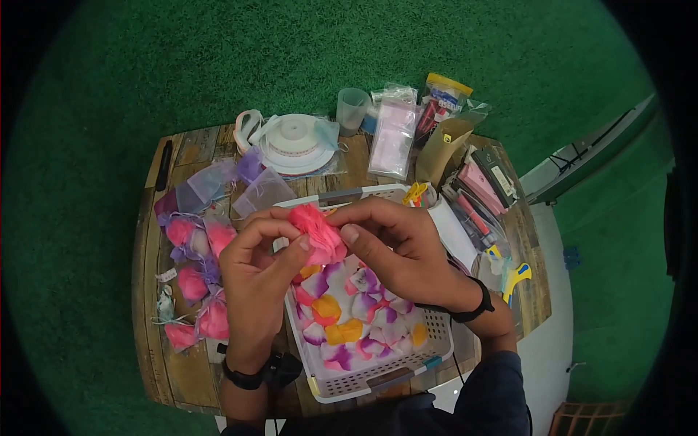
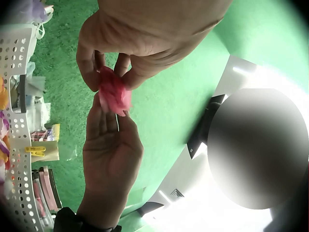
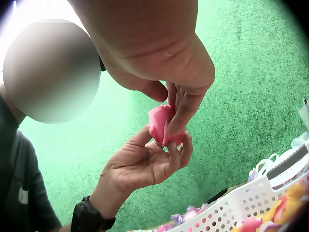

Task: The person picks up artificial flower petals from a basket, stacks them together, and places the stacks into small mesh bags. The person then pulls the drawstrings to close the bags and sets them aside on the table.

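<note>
A bunch of pink petals (image 1: pixel 318 234) is held up between both hands, above a white basket (image 1: pixel 447 341) of loose petals. The left hand (image 1: pixel 258 280) pinches it from the left with thumb and fingers; the right hand (image 1: pixel 400 251) pinches its right side. In the left wrist view the pink bunch (image 2: pixel 115 92) sits between the left hand (image 2: pixel 145 38) above and the right hand (image 2: pixel 111 150) below. The right wrist view has the right hand (image 3: pixel 164 58) above the pink petals (image 3: pixel 161 121) and the left hand (image 3: pixel 149 162) under them.
Left of the basket lie filled mesh pouches (image 1: pixel 193 283). Behind it stand a ribbon spool (image 1: pixel 294 145), a plastic cup (image 1: pixel 352 109) and clear packets (image 1: pixel 395 134). To the right are a brown paper bag (image 1: pixel 440 149), boxes (image 1: pixel 487 178) and yellow-blue scissors (image 1: pixel 518 277).
</note>
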Motion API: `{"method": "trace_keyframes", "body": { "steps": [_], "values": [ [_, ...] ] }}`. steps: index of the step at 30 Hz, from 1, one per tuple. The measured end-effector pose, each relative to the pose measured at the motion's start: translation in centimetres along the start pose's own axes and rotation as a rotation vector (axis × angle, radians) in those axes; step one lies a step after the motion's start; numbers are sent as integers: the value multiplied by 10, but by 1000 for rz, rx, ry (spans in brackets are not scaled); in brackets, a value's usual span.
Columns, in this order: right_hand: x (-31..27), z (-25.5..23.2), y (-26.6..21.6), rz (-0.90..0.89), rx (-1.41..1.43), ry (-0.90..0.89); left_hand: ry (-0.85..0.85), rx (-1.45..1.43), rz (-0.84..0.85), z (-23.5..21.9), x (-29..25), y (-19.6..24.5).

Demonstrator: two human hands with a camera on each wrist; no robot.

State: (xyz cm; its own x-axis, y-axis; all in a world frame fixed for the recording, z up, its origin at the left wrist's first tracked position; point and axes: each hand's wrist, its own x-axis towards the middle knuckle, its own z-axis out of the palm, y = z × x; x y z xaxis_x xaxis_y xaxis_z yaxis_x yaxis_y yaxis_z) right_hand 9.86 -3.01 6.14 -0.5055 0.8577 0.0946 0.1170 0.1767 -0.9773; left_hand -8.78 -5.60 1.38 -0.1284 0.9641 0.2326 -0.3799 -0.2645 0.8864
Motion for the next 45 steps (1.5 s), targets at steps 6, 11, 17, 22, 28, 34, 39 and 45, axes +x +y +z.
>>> {"method": "trace_keyframes", "body": {
  "steps": [6,11,17,22,28,34,39,45],
  "values": [
    [7,2,14,-249,-36,69,-49,-49,-149,-6,1,1],
    [6,6,13,-207,52,90,-9,60,-46,-3,-1,-5],
    [-2,6,12,-66,97,93,60,160,7,1,-4,-3],
    [-2,5,12,-46,88,106,76,91,64,3,-3,-4],
    [4,5,20,-77,120,134,19,169,59,7,-4,-4],
    [12,12,25,-99,228,79,-69,48,28,-2,-1,-2],
    [14,8,22,18,285,-53,-83,2,0,-6,2,0],
    [16,5,21,6,225,-44,-157,-100,-243,-8,4,11]
  ]
}}
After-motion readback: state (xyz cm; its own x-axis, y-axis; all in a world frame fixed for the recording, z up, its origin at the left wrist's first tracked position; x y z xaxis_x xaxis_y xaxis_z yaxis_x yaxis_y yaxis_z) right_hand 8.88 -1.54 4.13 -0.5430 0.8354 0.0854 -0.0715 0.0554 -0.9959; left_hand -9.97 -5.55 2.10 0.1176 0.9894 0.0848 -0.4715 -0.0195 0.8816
